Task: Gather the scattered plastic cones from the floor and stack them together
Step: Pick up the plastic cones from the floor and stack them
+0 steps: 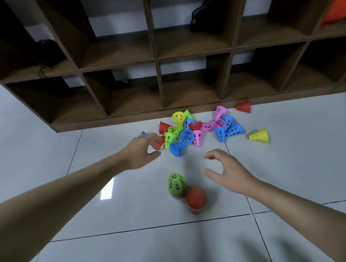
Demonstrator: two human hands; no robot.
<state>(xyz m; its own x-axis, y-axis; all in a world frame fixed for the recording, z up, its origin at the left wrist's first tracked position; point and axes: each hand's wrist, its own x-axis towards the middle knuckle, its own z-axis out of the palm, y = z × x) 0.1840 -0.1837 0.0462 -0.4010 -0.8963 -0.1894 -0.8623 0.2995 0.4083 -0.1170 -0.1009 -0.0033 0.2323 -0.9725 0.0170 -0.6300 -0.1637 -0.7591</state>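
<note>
Bare floor [131,210] was left between the two upright stacks, green-topped [176,184] and red-topped [196,198], and the cone pile [193,130]. The pile was hemmed behind by the shelf base [128,116]. Its right flank was guarded by a lone yellow cone [259,136] and a red cone [244,107]; between them, tile was left clear.

Even light; glare on floor [106,189]; motion blur, wide-angle warp.
</note>
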